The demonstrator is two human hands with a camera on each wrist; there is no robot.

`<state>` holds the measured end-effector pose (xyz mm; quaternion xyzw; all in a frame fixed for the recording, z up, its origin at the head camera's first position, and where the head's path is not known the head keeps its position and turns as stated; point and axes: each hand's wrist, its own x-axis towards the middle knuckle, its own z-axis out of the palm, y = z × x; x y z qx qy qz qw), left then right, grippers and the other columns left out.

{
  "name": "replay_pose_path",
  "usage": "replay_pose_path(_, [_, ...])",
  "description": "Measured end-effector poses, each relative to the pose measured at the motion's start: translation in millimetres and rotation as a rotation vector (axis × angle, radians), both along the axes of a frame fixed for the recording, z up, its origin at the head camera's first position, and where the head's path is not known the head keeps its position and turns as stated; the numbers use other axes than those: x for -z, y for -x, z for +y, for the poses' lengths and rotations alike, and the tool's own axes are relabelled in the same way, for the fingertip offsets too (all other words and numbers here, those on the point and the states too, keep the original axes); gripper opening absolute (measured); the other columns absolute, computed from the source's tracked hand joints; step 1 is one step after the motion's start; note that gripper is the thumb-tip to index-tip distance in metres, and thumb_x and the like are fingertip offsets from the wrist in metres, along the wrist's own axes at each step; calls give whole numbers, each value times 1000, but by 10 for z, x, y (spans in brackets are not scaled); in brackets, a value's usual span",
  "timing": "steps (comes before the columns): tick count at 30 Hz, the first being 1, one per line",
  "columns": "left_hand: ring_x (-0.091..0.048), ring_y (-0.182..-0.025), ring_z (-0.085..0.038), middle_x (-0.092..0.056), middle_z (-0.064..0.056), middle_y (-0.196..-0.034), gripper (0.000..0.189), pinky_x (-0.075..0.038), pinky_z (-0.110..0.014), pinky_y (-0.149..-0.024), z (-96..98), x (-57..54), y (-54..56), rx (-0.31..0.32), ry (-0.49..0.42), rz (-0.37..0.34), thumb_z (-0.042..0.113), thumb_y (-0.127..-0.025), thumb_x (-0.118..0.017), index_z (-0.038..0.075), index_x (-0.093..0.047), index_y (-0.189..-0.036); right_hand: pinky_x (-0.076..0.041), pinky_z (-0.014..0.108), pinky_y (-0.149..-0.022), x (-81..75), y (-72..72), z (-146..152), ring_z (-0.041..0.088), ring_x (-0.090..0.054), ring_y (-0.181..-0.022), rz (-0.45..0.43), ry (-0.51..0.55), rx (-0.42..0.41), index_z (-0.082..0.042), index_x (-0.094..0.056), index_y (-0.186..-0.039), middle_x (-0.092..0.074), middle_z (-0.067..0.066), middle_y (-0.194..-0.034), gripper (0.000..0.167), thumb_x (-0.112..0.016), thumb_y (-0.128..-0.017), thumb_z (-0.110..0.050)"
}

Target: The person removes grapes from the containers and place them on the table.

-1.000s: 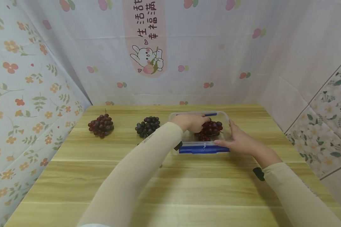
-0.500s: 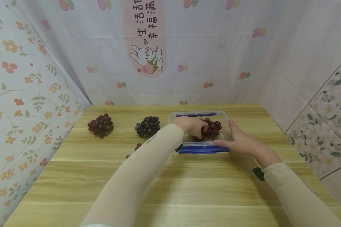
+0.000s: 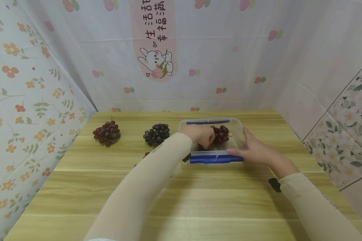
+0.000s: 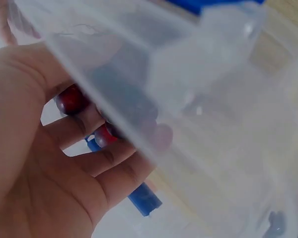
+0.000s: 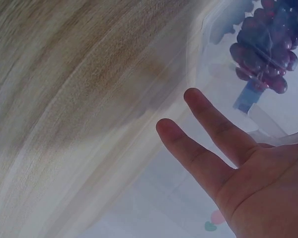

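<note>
A clear plastic box with blue clips stands on the wooden table, and a bunch of dark red grapes lies inside it. My left hand reaches into the box over its left side, fingers curled about the grapes' left part. Red grapes show between those fingers in the left wrist view, partly behind the cloudy wall. Against the box's right side rests my right hand, thumb at the front rim. Its visible fingers are straight and spread in the right wrist view.
Left of the box lies a bunch of black grapes. A red bunch sits farther left. Some red grapes peek out from behind my left forearm. A printed curtain hangs behind the table.
My left hand has shifted left inside the box, and the grapes there have moved left with it. The right hand and the box have stayed put.
</note>
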<state>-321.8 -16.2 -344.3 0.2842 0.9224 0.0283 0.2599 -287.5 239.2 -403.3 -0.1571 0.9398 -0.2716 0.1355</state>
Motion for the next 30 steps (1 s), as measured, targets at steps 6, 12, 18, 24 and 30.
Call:
replay_pose_path(6, [-33,-65,-12,-37,3,-73,35,-32,-29,-60,-65,-30,39,-17,-8,18,6,-96,-68,19,-43,-77,-21,78,-123,-33,-10,-17,61,-10,-159,-15,8,2,-5,21,-167,2,37,-174,135,-70,-92,-70])
replay_pose_path(12, [-35,-69,-13,-38,2,-80,36,-31,-29,-62,-140,-112,36,14,-27,82,0,-94,-67,18,-41,-78,-20,77,-124,-33,-10,-30,61,-11,-159,-4,12,3,-4,19,-168,1,36,-174,134,-71,-92,-70])
replay_pose_path(18, [-43,-78,-14,-46,3,-83,24,-37,-27,-70,-206,-223,43,91,-76,235,3,-95,-66,16,-50,-84,-19,77,-125,-35,-16,-31,61,-11,-159,1,-2,0,-2,20,-167,1,38,-173,135,-70,-92,-70])
replay_pose_path(24, [-48,-82,-16,-54,1,-89,13,-41,-29,-74,-319,-328,10,118,-68,389,12,-101,-67,15,-58,-93,-19,78,-124,-40,-22,-36,61,-10,-159,-12,9,5,-4,21,-167,1,37,-174,135,-71,-92,-69])
replay_pose_path(30, [-56,-87,-18,-62,-3,-99,8,-49,-30,-80,-435,-429,-92,145,-129,513,17,-102,-71,11,-65,-103,-19,78,-123,-34,-21,-17,62,-9,-158,-21,2,6,-2,21,-167,4,38,-173,135,-70,-93,-69])
